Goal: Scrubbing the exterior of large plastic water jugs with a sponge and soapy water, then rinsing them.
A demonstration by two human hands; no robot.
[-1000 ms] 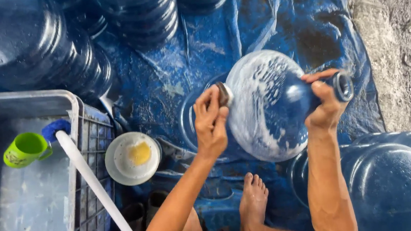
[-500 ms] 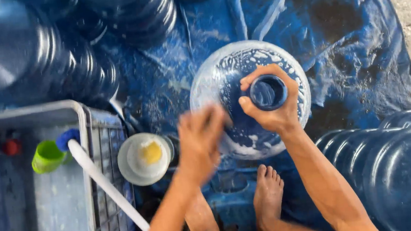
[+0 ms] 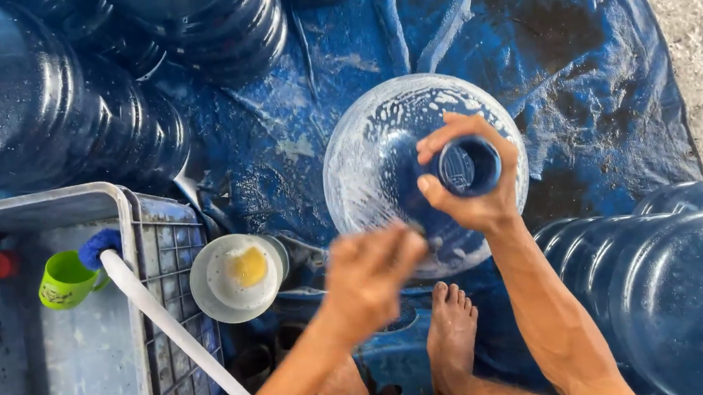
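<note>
Soapy blue water jug (image 3: pixel 383 169) stands upright, apparently wet, right hand (image 3: pixel 473 187) gripping its neck.

We see soft, even daylight, glare on the wet jugs (image 3: pixel 47 105), and our left hand (image 3: pixel 371 280) smeared by motion blur.

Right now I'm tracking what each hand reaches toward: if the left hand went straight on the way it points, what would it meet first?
The left hand, blurred, points up and right toward the soapy blue water jug, which the right hand grips at the neck. It would likely meet the jug's near side first, though depth is unclear.
</note>
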